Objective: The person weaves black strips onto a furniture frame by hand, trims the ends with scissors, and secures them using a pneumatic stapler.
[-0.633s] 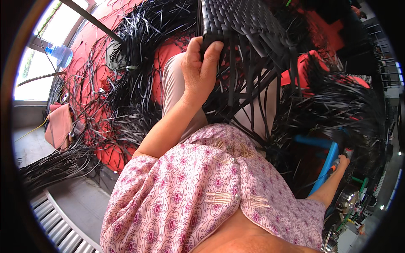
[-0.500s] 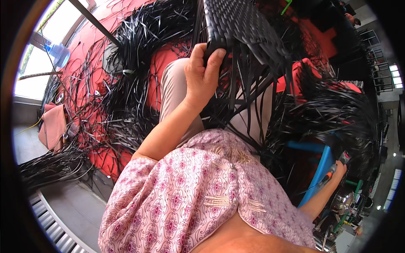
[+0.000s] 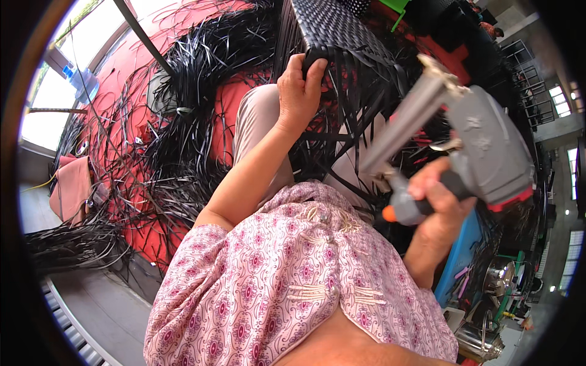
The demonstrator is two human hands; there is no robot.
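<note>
A black woven wicker panel (image 3: 345, 33) with a padded-looking dark corner stands at the top centre, loose strips (image 3: 348, 116) hanging from its edge. My left hand (image 3: 298, 94) is closed on that corner, thumb pressed over it. On the right, my right hand (image 3: 439, 204) wraps round the black grip of a grey staple gun (image 3: 497, 143) with a long magazine and an orange piece at the handle's end. The gun is raised, slightly blurred, and apart from the panel. Its tip lies to the right of the hanging strips.
Black plastic strips (image 3: 201, 67) lie in thick heaps over a red floor covering (image 3: 131, 73). At the right stand a blue plastic container (image 3: 455, 262) and shiny metal pots (image 3: 476, 341). A water bottle (image 3: 85, 85) and a pinkish cloth (image 3: 70, 189) are at the left.
My right hand has brought the staple gun up from beside the blue container, inward to the left. The panel has shifted slightly, with my left hand still on its corner.
</note>
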